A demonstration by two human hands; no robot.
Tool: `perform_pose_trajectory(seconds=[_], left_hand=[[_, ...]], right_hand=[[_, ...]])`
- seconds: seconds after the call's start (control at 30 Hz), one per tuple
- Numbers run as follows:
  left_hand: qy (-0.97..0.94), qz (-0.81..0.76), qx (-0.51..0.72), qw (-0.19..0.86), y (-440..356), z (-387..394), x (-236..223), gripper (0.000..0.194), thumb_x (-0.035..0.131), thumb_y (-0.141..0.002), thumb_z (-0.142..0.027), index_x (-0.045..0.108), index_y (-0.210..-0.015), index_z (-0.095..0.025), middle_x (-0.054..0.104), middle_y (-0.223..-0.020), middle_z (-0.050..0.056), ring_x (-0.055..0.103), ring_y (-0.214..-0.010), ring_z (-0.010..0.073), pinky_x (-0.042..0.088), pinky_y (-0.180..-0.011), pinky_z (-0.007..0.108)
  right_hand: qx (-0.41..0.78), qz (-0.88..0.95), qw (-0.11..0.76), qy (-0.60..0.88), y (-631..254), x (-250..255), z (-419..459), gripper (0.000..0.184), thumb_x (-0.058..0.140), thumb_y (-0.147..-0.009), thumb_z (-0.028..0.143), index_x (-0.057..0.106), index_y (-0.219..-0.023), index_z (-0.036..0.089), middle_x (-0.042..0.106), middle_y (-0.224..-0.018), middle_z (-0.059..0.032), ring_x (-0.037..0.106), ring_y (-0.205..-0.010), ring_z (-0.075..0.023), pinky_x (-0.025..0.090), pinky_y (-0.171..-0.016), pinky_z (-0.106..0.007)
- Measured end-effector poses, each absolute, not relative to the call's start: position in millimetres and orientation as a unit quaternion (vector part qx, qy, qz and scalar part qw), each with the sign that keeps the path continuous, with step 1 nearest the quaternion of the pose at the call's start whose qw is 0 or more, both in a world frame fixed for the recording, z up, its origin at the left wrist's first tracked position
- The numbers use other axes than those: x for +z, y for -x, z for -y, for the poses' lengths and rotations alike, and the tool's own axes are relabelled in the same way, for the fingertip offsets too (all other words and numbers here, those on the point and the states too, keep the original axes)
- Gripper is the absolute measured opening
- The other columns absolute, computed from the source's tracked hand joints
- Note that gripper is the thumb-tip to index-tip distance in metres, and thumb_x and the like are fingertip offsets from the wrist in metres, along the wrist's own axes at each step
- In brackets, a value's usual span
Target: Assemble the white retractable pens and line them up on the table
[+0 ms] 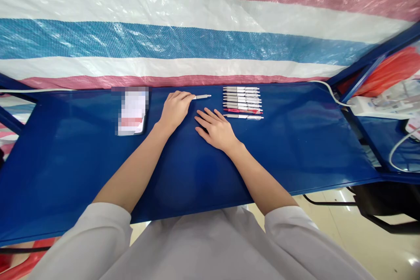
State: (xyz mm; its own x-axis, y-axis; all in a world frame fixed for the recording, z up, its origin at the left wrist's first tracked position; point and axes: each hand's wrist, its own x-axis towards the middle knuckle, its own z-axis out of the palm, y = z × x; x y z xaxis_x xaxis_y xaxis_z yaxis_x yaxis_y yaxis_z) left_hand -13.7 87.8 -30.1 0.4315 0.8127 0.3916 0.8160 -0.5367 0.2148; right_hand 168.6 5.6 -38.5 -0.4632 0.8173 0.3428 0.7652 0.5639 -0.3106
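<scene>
My left hand is closed around a white pen, whose tip end sticks out to the right of my fingers. The rest of that pen is hidden under the hand. Flat on the blue table lies my right hand, fingers spread, with nothing in it. Just beyond its fingers, several white and grey pens lie side by side in a stacked row. One red pen is among them, and a white pen is the nearest of the row.
A blurred-out phone-like object lies left of my left hand. A striped plastic sheet hangs behind the table. At the right stand a blue metal frame, a white cable and a white power strip. A black chair is at lower right.
</scene>
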Motion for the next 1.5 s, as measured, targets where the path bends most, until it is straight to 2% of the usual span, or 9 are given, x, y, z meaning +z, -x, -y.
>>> perform_pose_trajectory(seconds=[0.23,0.43,0.53,0.63,0.7,0.8,0.93,1.17,1.5], left_hand=[[0.825,0.479,-0.298,-0.022,18,-72,-20,0.031,0.043,-0.096,-0.02,0.071,-0.109,-0.016,0.072,-0.11,0.01,0.063,-0.1,0.0257,0.045,-0.09,0.041],[0.762,0.472,-0.406,-0.178,23,-44,-1,0.026,0.053,-0.093,-0.03,0.073,-0.105,-0.017,0.073,-0.105,0.008,0.066,-0.097,0.0207,0.05,-0.09,0.033],[0.691,0.491,-0.433,-0.306,26,-34,2,0.028,0.063,-0.086,-0.034,0.073,-0.106,-0.017,0.074,-0.105,0.008,0.068,-0.097,0.0219,0.052,-0.087,0.032],[0.615,0.505,-0.428,-0.428,29,-26,2,0.036,0.072,-0.078,-0.039,0.073,-0.106,-0.017,0.075,-0.091,0.007,0.07,-0.084,0.022,0.055,-0.075,0.032],[0.58,0.501,-0.42,-0.486,29,-21,2,0.039,0.074,-0.075,-0.042,0.074,-0.105,-0.017,0.075,-0.084,0.007,0.069,-0.075,0.0205,0.055,-0.067,0.031],[0.551,0.483,-0.42,-0.535,27,-17,3,0.039,0.077,-0.073,-0.043,0.074,-0.103,-0.017,0.075,-0.085,0.007,0.068,-0.074,0.0186,0.054,-0.065,0.029],[0.542,0.472,-0.422,-0.552,22,-16,1,0.041,0.077,-0.073,-0.044,0.074,-0.104,-0.017,0.075,-0.088,0.008,0.069,-0.075,0.019,0.055,-0.066,0.029],[0.561,0.483,-0.445,-0.504,8,-16,-13,0.042,0.082,-0.067,-0.044,0.075,-0.097,-0.017,0.076,-0.094,0.008,0.071,-0.085,0.023,0.056,-0.081,0.035],[0.581,0.5,-0.397,-0.505,14,-9,-17,0.037,0.077,-0.072,-0.045,0.077,-0.096,-0.018,0.076,-0.081,0.005,0.07,-0.073,0.0212,0.057,-0.072,0.033]], right_hand=[[0.07,0.851,0.23,0.468,-168,-34,-4,0.039,0.045,-0.097,0.036,0.061,-0.13,0.022,0.057,-0.141,-0.0045,0.046,-0.138,-0.0249,0.033,-0.118,-0.046],[0.118,0.836,0.255,0.472,-168,-27,-3,0.037,0.05,-0.095,0.033,0.063,-0.128,0.022,0.058,-0.139,-0.006,0.048,-0.136,-0.0251,0.033,-0.118,-0.046],[0.204,0.783,0.329,0.486,-166,-21,-6,0.036,0.053,-0.093,0.032,0.064,-0.125,0.021,0.063,-0.134,-0.0066,0.054,-0.131,-0.0236,0.039,-0.115,-0.041],[0.353,0.654,0.455,0.49,-161,-15,-15,0.034,0.06,-0.088,0.039,0.068,-0.117,0.023,0.07,-0.122,-0.0045,0.064,-0.118,-0.0215,0.048,-0.106,-0.037],[0.454,0.546,0.527,0.467,-156,-12,-21,0.035,0.066,-0.082,0.043,0.069,-0.11,0.022,0.074,-0.113,-0.0038,0.068,-0.109,-0.0203,0.052,-0.101,-0.036],[0.534,0.429,0.58,0.441,-149,-8,-27,0.034,0.073,-0.073,0.045,0.069,-0.097,0.021,0.076,-0.097,-0.0023,0.071,-0.095,-0.0179,0.058,-0.088,-0.035],[0.55,0.368,0.615,0.429,-141,-8,-29,0.035,0.078,-0.067,0.044,0.066,-0.089,0.02,0.073,-0.085,0.0003,0.071,-0.083,-0.015,0.061,-0.076,-0.031],[0.499,0.357,0.661,0.432,-133,-17,-27,0.033,0.074,-0.07,0.044,0.064,-0.091,0.022,0.068,-0.086,0.0012,0.069,-0.076,-0.0134,0.062,-0.073,-0.031],[0.512,0.353,0.648,0.44,-139,-18,-30,0.031,0.079,-0.065,0.042,0.065,-0.082,0.021,0.07,-0.078,0.0023,0.069,-0.068,-0.0138,0.062,-0.064,-0.028]])
